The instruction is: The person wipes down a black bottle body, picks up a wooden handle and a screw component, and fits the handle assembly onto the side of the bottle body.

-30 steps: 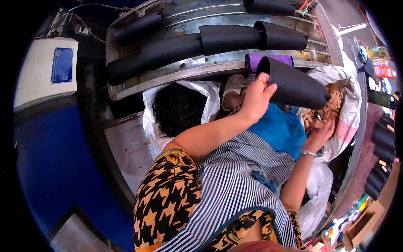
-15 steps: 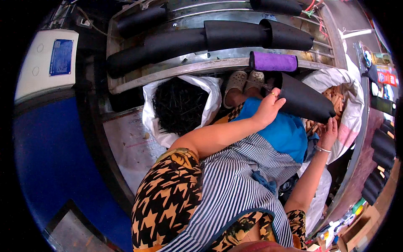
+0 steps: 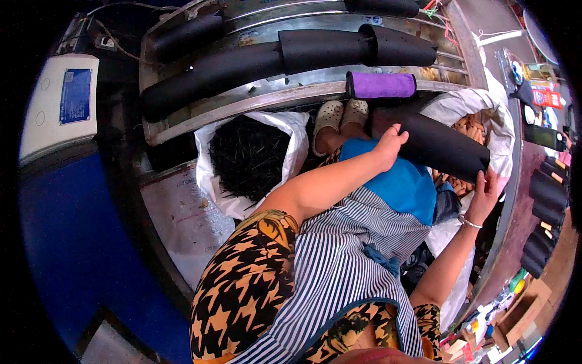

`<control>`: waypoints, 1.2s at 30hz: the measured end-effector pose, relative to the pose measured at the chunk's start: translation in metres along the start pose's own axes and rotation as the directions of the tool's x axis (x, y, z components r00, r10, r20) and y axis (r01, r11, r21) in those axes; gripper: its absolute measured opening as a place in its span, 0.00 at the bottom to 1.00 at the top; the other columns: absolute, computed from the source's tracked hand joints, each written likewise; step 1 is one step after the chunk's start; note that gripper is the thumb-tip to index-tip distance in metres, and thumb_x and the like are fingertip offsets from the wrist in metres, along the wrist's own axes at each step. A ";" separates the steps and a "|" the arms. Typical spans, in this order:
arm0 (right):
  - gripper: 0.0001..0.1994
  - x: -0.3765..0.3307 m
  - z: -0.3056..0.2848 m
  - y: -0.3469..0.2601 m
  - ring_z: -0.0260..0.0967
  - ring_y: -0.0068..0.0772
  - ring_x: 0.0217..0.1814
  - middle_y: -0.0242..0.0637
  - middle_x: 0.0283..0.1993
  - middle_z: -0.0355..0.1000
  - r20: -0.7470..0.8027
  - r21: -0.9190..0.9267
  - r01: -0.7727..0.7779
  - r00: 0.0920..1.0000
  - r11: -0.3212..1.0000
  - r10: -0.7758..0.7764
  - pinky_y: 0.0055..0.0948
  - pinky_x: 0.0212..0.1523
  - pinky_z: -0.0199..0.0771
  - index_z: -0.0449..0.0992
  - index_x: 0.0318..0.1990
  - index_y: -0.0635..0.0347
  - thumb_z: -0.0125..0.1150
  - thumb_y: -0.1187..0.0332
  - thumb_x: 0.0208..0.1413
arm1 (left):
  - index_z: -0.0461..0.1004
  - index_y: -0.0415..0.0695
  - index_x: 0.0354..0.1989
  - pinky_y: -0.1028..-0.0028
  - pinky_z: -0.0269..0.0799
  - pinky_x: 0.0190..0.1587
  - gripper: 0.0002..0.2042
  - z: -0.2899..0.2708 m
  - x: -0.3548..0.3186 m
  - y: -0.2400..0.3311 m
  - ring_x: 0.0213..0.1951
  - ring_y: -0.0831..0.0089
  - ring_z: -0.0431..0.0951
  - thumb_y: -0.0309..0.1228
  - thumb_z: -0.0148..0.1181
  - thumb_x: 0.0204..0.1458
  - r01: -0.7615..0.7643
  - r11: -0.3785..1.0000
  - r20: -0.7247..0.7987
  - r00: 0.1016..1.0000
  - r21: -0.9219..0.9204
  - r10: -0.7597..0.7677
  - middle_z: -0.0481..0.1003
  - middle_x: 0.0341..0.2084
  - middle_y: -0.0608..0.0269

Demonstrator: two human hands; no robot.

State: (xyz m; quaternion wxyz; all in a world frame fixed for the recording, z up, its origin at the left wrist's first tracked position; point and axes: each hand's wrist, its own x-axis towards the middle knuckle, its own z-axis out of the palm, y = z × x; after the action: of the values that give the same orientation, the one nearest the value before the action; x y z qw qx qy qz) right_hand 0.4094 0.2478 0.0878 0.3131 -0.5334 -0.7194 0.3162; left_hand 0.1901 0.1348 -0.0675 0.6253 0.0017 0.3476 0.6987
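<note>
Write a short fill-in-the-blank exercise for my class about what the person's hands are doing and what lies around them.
1. Both hands hold a black foam ____.
2. The left hand rests on its top, while the right hand supports its ____ end.
3. The white sack beside the person's knees is filled with thin ____ sticks.
4. On the metal rail lies a short sleeve coloured ____.

Missing words: tube; lower; black; purple

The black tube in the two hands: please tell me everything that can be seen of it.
The black tube is a thick, matte cylinder that looks like foam. It lies tilted across the person's lap, above the blue cloth, its far end toward the purple roll, its near end toward the white sack of brownish pieces. The left hand rests on its upper end; the right hand touches its lower end. No damage shows.
</note>
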 end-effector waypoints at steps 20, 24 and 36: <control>0.17 -0.046 0.090 -0.179 0.68 0.24 0.52 0.39 0.58 0.69 -0.011 0.598 0.213 0.966 0.773 -0.258 0.27 0.54 0.69 0.69 0.59 0.66 0.51 0.77 0.62 | 0.63 0.41 0.62 0.62 0.60 0.63 0.20 -0.033 -0.103 0.211 0.59 0.64 0.68 0.31 0.51 0.62 -0.436 0.894 0.015 0.898 -0.108 0.440 0.71 0.56 0.58; 0.18 -0.040 0.112 -0.197 0.67 0.25 0.51 0.37 0.59 0.67 0.016 0.637 0.212 0.958 0.741 -0.287 0.26 0.52 0.68 0.67 0.60 0.62 0.51 0.75 0.62 | 0.68 0.40 0.57 0.56 0.61 0.64 0.18 -0.083 -0.115 0.234 0.60 0.57 0.69 0.36 0.49 0.63 -0.392 0.857 -0.039 0.914 -0.335 0.403 0.71 0.57 0.55; 0.33 -0.080 0.148 -0.250 0.62 0.51 0.61 0.46 0.64 0.62 0.214 0.396 0.636 0.638 0.662 -0.740 0.42 0.60 0.65 0.74 0.54 0.51 0.74 0.73 0.33 | 0.72 0.43 0.53 0.61 0.66 0.58 0.18 -0.110 -0.168 0.265 0.54 0.62 0.73 0.41 0.43 0.64 -0.410 0.893 -0.152 0.910 -0.184 0.386 0.75 0.51 0.60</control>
State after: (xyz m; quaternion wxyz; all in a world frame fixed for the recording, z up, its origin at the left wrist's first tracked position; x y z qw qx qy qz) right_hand 0.1688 0.0944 0.1864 0.3471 -0.0972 -0.8596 0.3622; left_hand -0.0528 -0.0589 0.0510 0.4451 -0.0329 0.2978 0.8439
